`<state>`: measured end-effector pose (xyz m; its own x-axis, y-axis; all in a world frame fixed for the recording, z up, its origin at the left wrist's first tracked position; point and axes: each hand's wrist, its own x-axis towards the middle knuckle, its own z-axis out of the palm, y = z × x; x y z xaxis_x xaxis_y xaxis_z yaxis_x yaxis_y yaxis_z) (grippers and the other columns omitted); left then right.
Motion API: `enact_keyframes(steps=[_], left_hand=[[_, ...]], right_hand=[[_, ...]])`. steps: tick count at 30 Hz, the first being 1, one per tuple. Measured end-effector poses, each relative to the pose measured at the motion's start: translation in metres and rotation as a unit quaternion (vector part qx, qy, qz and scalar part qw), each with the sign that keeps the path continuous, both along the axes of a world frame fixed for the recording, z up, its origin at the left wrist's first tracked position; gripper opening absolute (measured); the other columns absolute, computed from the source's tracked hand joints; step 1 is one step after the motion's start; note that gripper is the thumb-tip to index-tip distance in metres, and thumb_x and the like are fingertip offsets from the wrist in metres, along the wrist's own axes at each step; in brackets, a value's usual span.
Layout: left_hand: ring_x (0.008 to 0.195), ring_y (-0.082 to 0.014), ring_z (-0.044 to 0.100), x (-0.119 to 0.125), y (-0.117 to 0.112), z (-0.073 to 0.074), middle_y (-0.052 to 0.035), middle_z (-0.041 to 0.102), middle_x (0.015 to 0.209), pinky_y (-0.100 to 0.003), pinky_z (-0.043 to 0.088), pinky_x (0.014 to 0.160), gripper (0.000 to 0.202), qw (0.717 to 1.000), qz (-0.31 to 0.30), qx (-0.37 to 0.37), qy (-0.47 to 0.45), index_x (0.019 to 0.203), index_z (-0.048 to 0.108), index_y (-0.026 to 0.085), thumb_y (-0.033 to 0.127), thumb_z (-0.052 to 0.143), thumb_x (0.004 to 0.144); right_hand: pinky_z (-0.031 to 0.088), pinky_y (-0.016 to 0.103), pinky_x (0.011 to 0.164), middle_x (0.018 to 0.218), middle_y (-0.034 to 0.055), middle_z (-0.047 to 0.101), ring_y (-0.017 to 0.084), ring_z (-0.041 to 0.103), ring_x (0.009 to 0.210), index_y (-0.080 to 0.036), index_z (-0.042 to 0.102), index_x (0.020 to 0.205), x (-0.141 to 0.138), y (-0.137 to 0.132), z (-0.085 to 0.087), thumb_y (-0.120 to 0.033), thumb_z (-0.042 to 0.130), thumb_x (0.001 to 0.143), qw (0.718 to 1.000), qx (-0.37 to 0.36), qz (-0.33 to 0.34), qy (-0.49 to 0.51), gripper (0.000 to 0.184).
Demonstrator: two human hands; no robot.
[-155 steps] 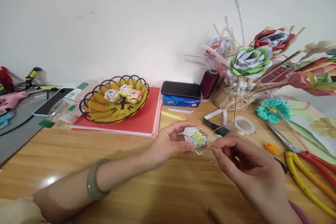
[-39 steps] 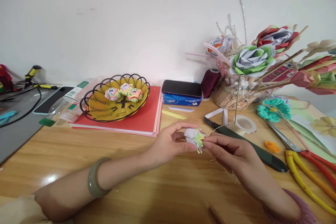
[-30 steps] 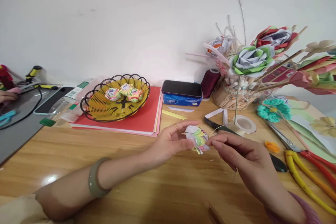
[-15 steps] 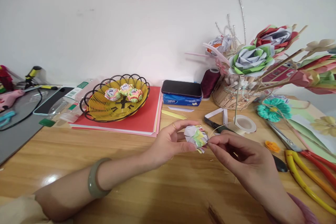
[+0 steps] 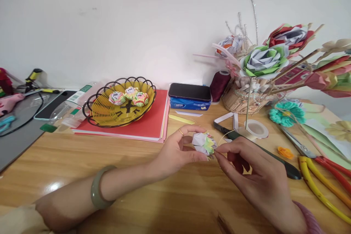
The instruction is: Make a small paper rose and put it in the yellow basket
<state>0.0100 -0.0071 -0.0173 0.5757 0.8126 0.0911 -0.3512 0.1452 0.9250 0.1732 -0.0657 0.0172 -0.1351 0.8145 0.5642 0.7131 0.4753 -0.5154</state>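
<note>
My left hand (image 5: 182, 148) grips a small folded-paper flower (image 5: 201, 143), white and green with touches of yellow and pink, between thumb and fingers. At the flower's right edge, my right hand (image 5: 255, 172) pinches a thin pale-yellow thread (image 5: 222, 136) with thumb and forefinger. The thread arcs up from the fingertips; its end at the flower is hidden. Behind my right hand lies a black-handled tool (image 5: 292, 171), partly covered. Similar paper flowers (image 5: 140, 98) rest in a yellow woven basket (image 5: 106, 115) at the back left.
The basket stands on red paper sheets (image 5: 161, 108). A phone (image 5: 189, 91) lies on a blue tissue pack (image 5: 189, 104). At right are a tape roll (image 5: 264, 131), red-handled scissors (image 5: 326, 162), yellow-handled pliers (image 5: 315, 190) and a vase (image 5: 238, 98) of paper flowers.
The flower has been turned slightly in my left hand. My right fingertips have shifted a little down and left along its edge, uncovering more of the black-handled tool.
</note>
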Motion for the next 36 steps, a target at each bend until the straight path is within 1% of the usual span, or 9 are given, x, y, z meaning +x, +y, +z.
enact_keyframes(steps=[7, 12, 15, 21, 26, 28, 31, 33, 36], left_hand=[[0.090, -0.0144, 0.059, 0.0006, 0.0023, -0.0010, -0.0020, 0.064, 0.103, -0.026, 0.046, 0.078, 0.047, 0.999, -0.017, -0.009, -0.033, 0.103, 0.057, 0.024, 0.014, 0.075, 0.061], [0.092, -0.0147, 0.058, 0.0007, 0.0021, -0.0002, -0.0021, 0.063, 0.103, -0.027, 0.046, 0.078, 0.047, 0.999, -0.014, 0.003, -0.037, 0.103, 0.057, 0.024, 0.014, 0.075, 0.062], [0.092, -0.0151, 0.058, 0.0007, 0.0009, 0.0015, -0.0025, 0.062, 0.102, -0.027, 0.045, 0.078, 0.045, 1.000, -0.005, 0.011, -0.024, 0.103, 0.057, 0.024, 0.015, 0.075, 0.062], [0.098, -0.0166, 0.056, 0.0009, -0.0035, 0.0044, -0.0033, 0.056, 0.111, -0.029, 0.044, 0.083, 0.042, 0.998, 0.017, 0.057, -0.005, 0.097, 0.060, 0.024, 0.016, 0.077, 0.059], [0.102, -0.0178, 0.053, 0.0007, -0.0048, 0.0040, -0.0033, 0.054, 0.112, -0.031, 0.043, 0.086, 0.042, 0.998, 0.025, 0.056, 0.011, 0.097, 0.061, 0.025, 0.016, 0.076, 0.059], [0.101, -0.0176, 0.054, 0.0008, -0.0048, 0.0035, -0.0030, 0.053, 0.112, -0.031, 0.042, 0.086, 0.043, 0.998, 0.028, 0.053, 0.005, 0.097, 0.061, 0.025, 0.016, 0.077, 0.058], [0.100, -0.0174, 0.054, 0.0009, -0.0049, 0.0029, -0.0028, 0.054, 0.111, -0.031, 0.043, 0.086, 0.044, 0.998, 0.029, 0.062, -0.002, 0.097, 0.061, 0.025, 0.016, 0.077, 0.057], [0.100, -0.0173, 0.054, 0.0007, -0.0048, 0.0029, -0.0030, 0.054, 0.110, -0.031, 0.044, 0.085, 0.044, 0.997, 0.028, 0.072, -0.001, 0.097, 0.061, 0.025, 0.015, 0.077, 0.058], [0.100, -0.0167, 0.055, 0.0005, -0.0046, 0.0034, -0.0032, 0.053, 0.110, -0.029, 0.045, 0.083, 0.043, 0.997, 0.027, 0.075, 0.004, 0.097, 0.061, 0.025, 0.015, 0.076, 0.059]], right_hand=[[0.031, 0.020, 0.036, 0.055, -0.0047, 0.048, 0.008, 0.041, 0.043, -0.022, 0.059, 0.077, 0.0004, 0.0000, 0.0062, -0.017, 0.057, 0.080, 0.996, -0.056, -0.024, 0.061, 0.005], [0.034, 0.020, 0.037, 0.055, -0.0036, 0.050, 0.009, 0.043, 0.045, -0.022, 0.060, 0.074, 0.0005, 0.0007, 0.0063, -0.021, 0.056, 0.079, 0.990, -0.107, -0.025, 0.091, 0.007], [0.034, 0.020, 0.037, 0.056, -0.0032, 0.049, 0.009, 0.044, 0.045, -0.021, 0.059, 0.075, 0.0000, 0.0010, 0.0060, -0.021, 0.055, 0.079, 0.989, -0.118, -0.022, 0.083, 0.006], [0.035, 0.021, 0.039, 0.056, -0.0033, 0.048, 0.009, 0.043, 0.043, -0.022, 0.054, 0.072, -0.0018, 0.0015, 0.0031, -0.015, 0.052, 0.078, 0.998, -0.050, -0.027, 0.000, 0.010], [0.037, 0.023, 0.044, 0.064, -0.0006, 0.056, 0.009, 0.047, 0.047, -0.022, 0.055, 0.080, -0.0008, -0.0027, -0.0016, -0.011, 0.054, 0.077, 0.991, 0.045, -0.035, -0.120, 0.011], [0.037, 0.022, 0.044, 0.064, -0.0007, 0.055, 0.009, 0.048, 0.048, -0.022, 0.055, 0.080, -0.0009, -0.0030, 0.0000, -0.012, 0.055, 0.077, 0.995, 0.027, -0.027, -0.088, 0.010], [0.036, 0.021, 0.040, 0.060, -0.0024, 0.051, 0.010, 0.046, 0.047, -0.021, 0.055, 0.076, -0.0015, -0.0005, 0.0050, -0.017, 0.053, 0.080, 0.998, -0.062, -0.017, 0.019, 0.006], [0.036, 0.021, 0.039, 0.058, -0.0030, 0.051, 0.010, 0.046, 0.046, -0.021, 0.056, 0.073, -0.0018, 0.0016, 0.0076, -0.020, 0.053, 0.082, 0.993, -0.105, -0.014, 0.058, 0.009], [0.035, 0.021, 0.040, 0.057, -0.0027, 0.052, 0.010, 0.046, 0.047, -0.021, 0.059, 0.073, -0.0020, 0.0024, 0.0079, -0.020, 0.054, 0.081, 0.993, -0.104, -0.014, 0.058, 0.009]])
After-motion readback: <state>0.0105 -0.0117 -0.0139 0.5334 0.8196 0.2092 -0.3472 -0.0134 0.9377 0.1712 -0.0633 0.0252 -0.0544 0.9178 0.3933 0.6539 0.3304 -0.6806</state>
